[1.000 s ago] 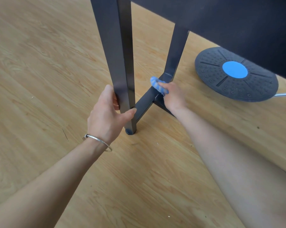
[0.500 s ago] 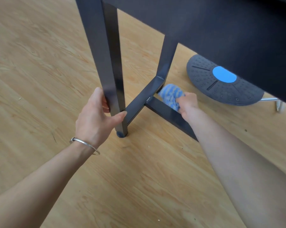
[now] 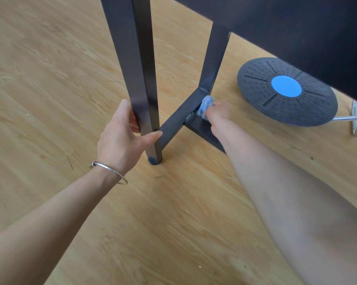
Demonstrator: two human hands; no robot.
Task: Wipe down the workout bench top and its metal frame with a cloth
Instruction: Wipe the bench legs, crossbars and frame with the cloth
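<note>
The bench's black top (image 3: 296, 27) fills the upper right. Its dark metal frame stands below: a near leg (image 3: 140, 79), a far leg (image 3: 214, 58) and a low crossbar (image 3: 179, 116) between them, with a second bar (image 3: 202, 128) running toward me. My left hand (image 3: 124, 138) grips the near leg just above its foot. My right hand (image 3: 218, 114) is shut on a blue and white cloth (image 3: 206, 103), pressed into the corner where the crossbar meets the far leg.
Light wooden floor (image 3: 50, 79) lies all around. A round dark balance board (image 3: 286, 91) with a blue centre rests right of the far leg. A chrome tube frame (image 3: 356, 120) shows at the right edge.
My right hand slid the cloth from the side bar back up along the frame to the corner by the far leg. My left hand kept its grip on the near leg.
</note>
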